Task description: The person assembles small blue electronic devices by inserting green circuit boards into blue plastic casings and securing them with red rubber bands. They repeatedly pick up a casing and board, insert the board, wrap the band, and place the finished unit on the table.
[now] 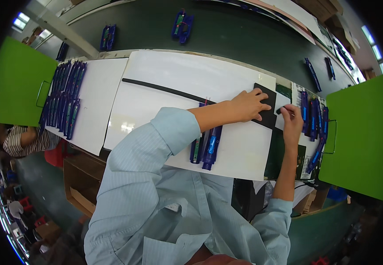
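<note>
My left hand [250, 106] lies with its fingers spread on a black foam-like sheet [269, 118] at the right of the white board. Just beyond the sheet's right edge, my right hand [293, 118] pinches a small black piece [280, 110] between thumb and fingers. Beneath my left forearm rests an opened blue plastic casing [211, 150], partly hidden, with a green circuit board [195, 151] in its left half. A long thin black strip [165, 89] runs slantwise across the board, and its right end goes under my left arm.
Rows of blue casings [63, 95] fill the left side, and several more [314, 115] lie at the right. Green panels [19, 84] stand at both ends. Behind the board, a dark green belt [147, 33] carries spaced casings. A person in a striped shirt [26, 140] is at far left.
</note>
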`<move>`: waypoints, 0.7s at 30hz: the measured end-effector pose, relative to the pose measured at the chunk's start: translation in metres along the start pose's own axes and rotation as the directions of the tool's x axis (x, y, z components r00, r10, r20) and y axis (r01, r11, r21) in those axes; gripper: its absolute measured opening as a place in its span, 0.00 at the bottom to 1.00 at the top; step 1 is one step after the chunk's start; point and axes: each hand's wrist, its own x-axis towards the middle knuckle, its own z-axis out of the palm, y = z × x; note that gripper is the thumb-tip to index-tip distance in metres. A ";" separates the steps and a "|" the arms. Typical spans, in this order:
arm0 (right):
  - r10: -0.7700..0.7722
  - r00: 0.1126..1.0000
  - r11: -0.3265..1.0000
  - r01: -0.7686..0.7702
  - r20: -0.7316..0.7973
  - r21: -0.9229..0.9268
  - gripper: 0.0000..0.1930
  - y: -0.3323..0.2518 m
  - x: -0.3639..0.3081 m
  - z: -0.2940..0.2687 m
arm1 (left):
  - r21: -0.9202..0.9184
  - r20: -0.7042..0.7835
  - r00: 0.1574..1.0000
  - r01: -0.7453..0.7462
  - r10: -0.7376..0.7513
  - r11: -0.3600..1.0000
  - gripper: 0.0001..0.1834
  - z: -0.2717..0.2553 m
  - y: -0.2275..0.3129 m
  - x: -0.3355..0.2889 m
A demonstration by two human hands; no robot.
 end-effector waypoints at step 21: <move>0.195 0.755 0.927 -0.351 0.626 0.134 0.06 -0.117 -0.121 0.102 | 0.086 -0.367 0.916 0.208 -0.163 0.974 0.23 0.004 0.105 -0.253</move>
